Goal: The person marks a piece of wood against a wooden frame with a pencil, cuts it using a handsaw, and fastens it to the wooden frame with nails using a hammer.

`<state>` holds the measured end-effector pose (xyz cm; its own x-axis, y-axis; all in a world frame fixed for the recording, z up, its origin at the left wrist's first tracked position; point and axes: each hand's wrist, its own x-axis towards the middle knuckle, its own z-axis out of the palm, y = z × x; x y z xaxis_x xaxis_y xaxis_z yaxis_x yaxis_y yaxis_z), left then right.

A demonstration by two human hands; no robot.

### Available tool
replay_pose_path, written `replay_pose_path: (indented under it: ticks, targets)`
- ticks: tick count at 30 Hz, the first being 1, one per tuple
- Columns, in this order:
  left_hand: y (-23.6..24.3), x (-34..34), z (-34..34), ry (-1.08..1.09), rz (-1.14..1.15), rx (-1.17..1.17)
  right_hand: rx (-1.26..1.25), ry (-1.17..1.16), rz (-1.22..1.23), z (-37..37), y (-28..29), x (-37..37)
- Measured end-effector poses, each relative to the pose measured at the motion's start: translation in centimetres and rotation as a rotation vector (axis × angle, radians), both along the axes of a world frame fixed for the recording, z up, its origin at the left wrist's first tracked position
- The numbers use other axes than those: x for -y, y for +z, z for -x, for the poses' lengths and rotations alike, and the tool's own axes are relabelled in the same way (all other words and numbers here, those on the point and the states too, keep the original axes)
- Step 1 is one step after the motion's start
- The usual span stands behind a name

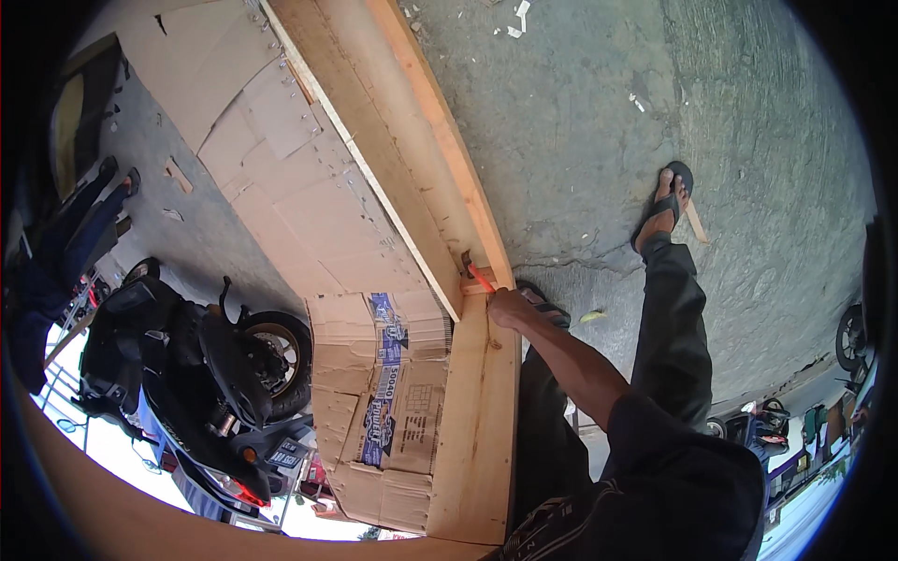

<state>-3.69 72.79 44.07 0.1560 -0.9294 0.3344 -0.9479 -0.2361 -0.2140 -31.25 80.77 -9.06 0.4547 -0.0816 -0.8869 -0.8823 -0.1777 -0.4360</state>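
Rough grey concrete ground [608,122] lies under a pale wooden frame [477,411] lined with brown cardboard [309,206] (flat sheets, stapled in overlapping patches). At the frame's inner corner the right hand [510,306] is clenched around a red-handled hammer [475,272], whose dark head sits just beyond the fist against the long plank. The left hand is out of sight. A black motorbike [196,374] stands beyond the cardboard.

Just beyond the fingers of the right hand [510,306], the red-handled hammer with a dark metal head [474,271] looks dull. It lies on the pale, raw, matt wooden crate frame [477,411]. Left of the fingers, the brown corrugated cardboard lining [309,201] is matt and creased.
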Motion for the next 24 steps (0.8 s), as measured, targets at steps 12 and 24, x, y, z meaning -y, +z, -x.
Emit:
replay_pose_path:
  ticks: [12, 24]
  targets:
    - [2.8, -0.7, 0.5, -0.028, -0.043, 0.140, -0.054, -0.227, -0.338, -5.2, 9.2, 3.6]
    - [11.4, 2.1, 5.0, 0.177, -0.189, -0.077, -0.245, -0.820, -0.071, 14.9, 28.7, 22.4]
